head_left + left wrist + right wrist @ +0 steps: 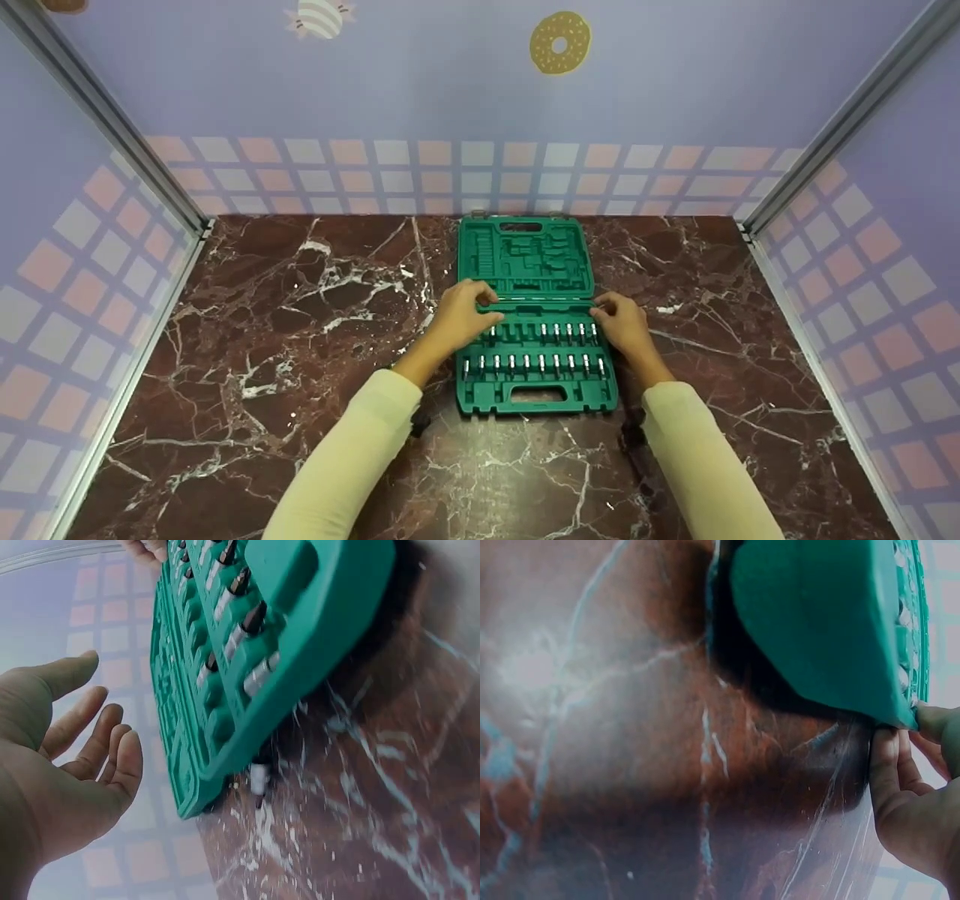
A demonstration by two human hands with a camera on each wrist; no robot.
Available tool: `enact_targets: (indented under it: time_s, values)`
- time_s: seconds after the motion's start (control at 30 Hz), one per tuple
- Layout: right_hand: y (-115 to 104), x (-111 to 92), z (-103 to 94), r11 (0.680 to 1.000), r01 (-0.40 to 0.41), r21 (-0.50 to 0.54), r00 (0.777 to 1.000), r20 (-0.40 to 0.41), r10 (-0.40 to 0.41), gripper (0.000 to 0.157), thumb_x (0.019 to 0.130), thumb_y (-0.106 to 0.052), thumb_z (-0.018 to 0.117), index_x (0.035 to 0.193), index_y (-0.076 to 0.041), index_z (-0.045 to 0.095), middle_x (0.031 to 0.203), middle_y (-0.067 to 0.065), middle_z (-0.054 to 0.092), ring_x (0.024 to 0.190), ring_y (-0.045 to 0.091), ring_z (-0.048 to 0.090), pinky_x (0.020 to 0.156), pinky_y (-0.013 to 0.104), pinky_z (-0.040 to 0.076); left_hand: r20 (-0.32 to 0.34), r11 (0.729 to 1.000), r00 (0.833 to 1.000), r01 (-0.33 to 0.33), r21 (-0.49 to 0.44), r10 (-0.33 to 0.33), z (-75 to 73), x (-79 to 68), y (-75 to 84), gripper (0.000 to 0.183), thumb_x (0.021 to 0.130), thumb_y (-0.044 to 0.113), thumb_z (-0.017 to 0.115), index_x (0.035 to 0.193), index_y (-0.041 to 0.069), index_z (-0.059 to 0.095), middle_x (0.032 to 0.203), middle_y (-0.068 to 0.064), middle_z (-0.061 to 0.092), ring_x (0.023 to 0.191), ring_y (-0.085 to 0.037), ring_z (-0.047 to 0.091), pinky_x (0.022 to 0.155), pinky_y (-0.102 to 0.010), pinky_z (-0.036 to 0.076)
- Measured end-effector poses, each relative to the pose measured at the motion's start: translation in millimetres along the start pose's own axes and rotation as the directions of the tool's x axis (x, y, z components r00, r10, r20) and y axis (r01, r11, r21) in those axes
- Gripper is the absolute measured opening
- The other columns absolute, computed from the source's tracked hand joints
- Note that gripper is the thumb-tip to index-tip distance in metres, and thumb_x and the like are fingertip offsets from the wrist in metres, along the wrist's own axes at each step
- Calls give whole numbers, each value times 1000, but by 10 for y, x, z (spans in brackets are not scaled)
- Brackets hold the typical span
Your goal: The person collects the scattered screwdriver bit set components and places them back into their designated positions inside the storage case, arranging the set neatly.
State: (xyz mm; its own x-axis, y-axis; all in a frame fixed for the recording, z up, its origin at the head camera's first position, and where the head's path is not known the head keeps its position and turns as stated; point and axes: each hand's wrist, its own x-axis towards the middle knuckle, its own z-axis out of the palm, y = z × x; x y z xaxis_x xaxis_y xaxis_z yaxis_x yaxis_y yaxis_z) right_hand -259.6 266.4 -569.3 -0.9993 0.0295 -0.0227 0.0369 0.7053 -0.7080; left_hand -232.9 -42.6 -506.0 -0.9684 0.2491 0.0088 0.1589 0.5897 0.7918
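A green plastic tool case (536,403) lies unfolded on the table, its lid (525,255) at the far side. Two rows of bit sockets (556,364) sit in the near half; the far row has vacant slots left of its middle. My left hand (456,319) hovers at the case's left edge near the hinge; the left wrist view shows its fingers loosely bent, apart from the case and holding nothing. One loose bit socket (259,778) is on the table beside the case's left edge. My right hand (915,795) pinches the case's right edge near the hinge.
The dark red marbled table (300,360) spreads out on both sides of the case. A tiled-pattern back wall (375,165) rises just behind the lid. Side walls with metal corner strips (120,135) enclose the table left and right.
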Motion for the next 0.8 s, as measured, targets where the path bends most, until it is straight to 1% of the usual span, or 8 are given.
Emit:
enact_targets:
  time_s: [0.17,0.3,0.5,0.57,0.67,0.73,0.8]
  values:
    - [-1,4,5,1000,0,1,1000,-1,0,23,101,-13,66,119,0,69,106,23,72,93,36,67,82,50,54,-7,1000,1000,-9,-1,9,-128,-125,-76,30,90,19,82,113,3,71,111,-13,65,107,-35,63,92,-44,54]
    - [1,6,2,1000,-5,0,1000,2,5,23,101,-13,65,119,0,69,106,24,71,94,36,66,84,51,54,11,1000,1000,-6,5,6,-221,-228,-148,31,90,18,82,114,3,71,111,-14,64,105,-38,61,90,-44,53]
    - [-11,7,-11,1000,-13,5,1000,14,13,24,102,-14,65,121,1,68,109,24,71,97,38,66,86,52,53,12,998,998,-59,33,59,-371,-375,-289,36,86,15,84,116,2,71,111,-16,66,102,-36,62,90,-46,54]
    - [-10,3,-12,1000,-19,4,1000,19,18,25,102,-14,64,122,1,68,110,24,70,97,37,66,86,52,53,15,996,997,-74,40,73,-417,-430,-348,37,84,13,85,116,1,70,112,-15,66,101,-37,63,90,-48,55]
    - [-8,5,-15,1000,-26,3,999,20,26,25,102,-14,64,122,0,68,111,24,70,98,37,65,87,52,53,28,995,997,-80,54,78,-488,-518,-433,39,82,11,85,117,2,70,114,-15,66,103,-38,64,92,-50,55]
    - [-4,6,-17,1000,-25,-3,999,22,25,25,102,-15,64,122,0,68,111,24,70,99,37,65,88,52,53,39,995,997,-73,73,70,-536,-579,-484,40,82,12,86,117,3,70,116,-14,65,107,-38,63,97,-51,53]
    - [3,5,-17,1000,-24,-2,999,24,24,26,103,-15,64,123,0,68,112,25,70,100,38,65,88,53,53,49,993,997,-64,98,59,-582,-640,-538,41,82,12,85,118,4,69,115,-14,64,109,-38,62,98,-53,51]
